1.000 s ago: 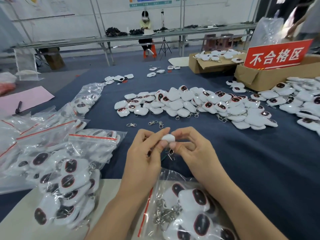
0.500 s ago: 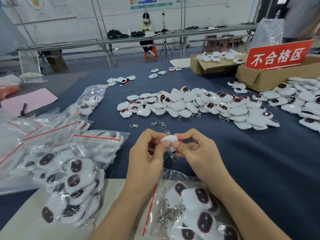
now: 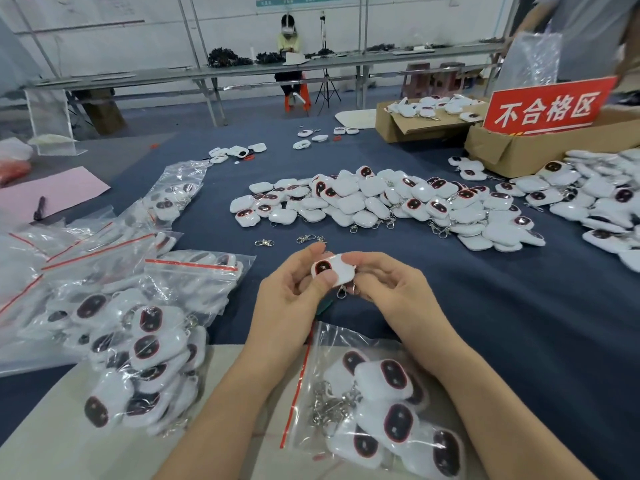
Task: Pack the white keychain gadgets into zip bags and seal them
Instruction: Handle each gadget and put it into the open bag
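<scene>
Held gadget point(image 3: 341, 271): white plastic shell, smooth, glossy; dark shiny oval face with a red rim. Its clip point(image 3: 341, 292): bright metal. Big pile point(image 3: 363, 202): same glossy white plastic, metal clips mixed in. Three loose hooks point(image 3: 265, 242): polished metal. Near bag point(image 3: 329, 341): thin clear plastic film, crinkled, shiny, red zip strip. The left bags point(image 3: 194, 271): same film. Table cloth point(image 3: 519, 323): dark blue fabric, matt. Pale board point(image 3: 52, 438): beige, smooth, matt. Two boxes point(image 3: 502, 154): brown cardboard, matt. Red sign point(image 3: 547, 107): smooth, slight sheen. Pink sheet point(image 3: 59, 190): matt, paper-like.
</scene>
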